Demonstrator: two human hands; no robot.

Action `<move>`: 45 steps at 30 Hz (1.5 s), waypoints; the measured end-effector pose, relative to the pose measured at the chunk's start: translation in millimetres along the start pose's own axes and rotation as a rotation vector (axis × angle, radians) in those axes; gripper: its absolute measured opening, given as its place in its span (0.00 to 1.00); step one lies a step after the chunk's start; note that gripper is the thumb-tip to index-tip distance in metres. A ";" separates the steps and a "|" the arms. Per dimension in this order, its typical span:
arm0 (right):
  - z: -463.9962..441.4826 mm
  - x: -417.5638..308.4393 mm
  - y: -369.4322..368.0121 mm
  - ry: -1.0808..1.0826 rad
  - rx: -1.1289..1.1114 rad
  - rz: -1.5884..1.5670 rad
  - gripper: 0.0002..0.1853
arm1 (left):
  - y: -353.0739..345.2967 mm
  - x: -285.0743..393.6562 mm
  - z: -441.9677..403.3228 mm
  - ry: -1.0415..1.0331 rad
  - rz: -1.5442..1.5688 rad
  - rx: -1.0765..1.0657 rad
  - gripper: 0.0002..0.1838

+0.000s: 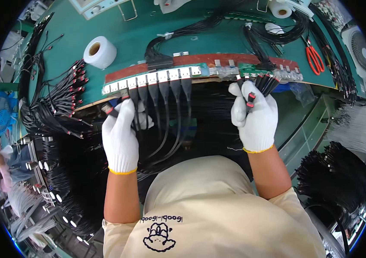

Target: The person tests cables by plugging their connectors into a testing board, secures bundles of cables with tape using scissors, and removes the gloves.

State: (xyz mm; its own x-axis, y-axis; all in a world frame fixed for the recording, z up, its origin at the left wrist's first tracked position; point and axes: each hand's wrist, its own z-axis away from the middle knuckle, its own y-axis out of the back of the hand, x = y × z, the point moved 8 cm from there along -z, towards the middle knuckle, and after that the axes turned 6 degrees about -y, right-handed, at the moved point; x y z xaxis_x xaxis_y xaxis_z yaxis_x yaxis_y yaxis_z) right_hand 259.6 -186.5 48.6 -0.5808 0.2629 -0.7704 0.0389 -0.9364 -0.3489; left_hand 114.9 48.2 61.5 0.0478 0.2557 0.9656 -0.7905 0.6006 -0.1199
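My left hand (123, 129), in a white knitted glove, is closed around black cables near the left end of a white connector strip (152, 79). A cable plug with a metal end (109, 110) sticks out on its left side. Several black plugs (164, 89) sit side by side in the strip, their cables hanging below the table edge. My right hand (256, 112), also gloved, grips a bunch of black cable plugs (267, 82) with red ends. Another red-banded plug (250, 100) shows at its fingers. The exact contact of the left fingertips with the strip is partly hidden.
On the green table (148, 28) stand two white rolls, one of them a wrapping roll (100, 52) at left. Red-handled scissors (315, 59) lie at right. Cable bundles (67, 92) spread over the left side. Fans (2, 114) and hanging cables flank the bench.
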 end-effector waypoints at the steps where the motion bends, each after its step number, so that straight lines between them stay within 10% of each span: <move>1: -0.5 -0.2 0.2 -0.008 -0.065 0.058 0.14 | -1.0 0.9 -1.7 0.004 0.008 -0.030 0.14; 15: 2.6 -5.5 5.1 0.051 0.036 0.074 0.17 | -1.1 18.2 -10.1 -0.204 -0.240 -0.121 0.12; 18: -0.2 -7.7 12.0 0.195 -0.032 0.118 0.12 | 9.2 5.3 -6.3 -0.027 0.119 -0.032 0.13; 24: -6.5 5.6 9.6 0.077 -0.024 0.075 0.15 | 27.7 40.6 4.5 -0.533 -0.436 -0.047 0.18; 30: -9.3 3.1 16.1 0.144 -0.047 0.224 0.19 | 10.2 -17.6 -13.4 0.040 0.152 -0.301 0.20; 45: -26.3 -13.7 25.0 0.152 -0.231 -0.143 0.15 | 29.6 5.6 -28.4 -0.075 -0.222 -0.154 0.33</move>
State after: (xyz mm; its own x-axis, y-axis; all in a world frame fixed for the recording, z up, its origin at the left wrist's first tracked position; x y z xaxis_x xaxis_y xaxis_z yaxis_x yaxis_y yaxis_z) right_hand 289.9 -207.3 36.4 -0.4662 0.4362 -0.7697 0.1597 -0.8142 -0.5582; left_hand 109.1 88.9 56.8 0.1591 0.0516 0.9859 -0.6633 0.7453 0.0680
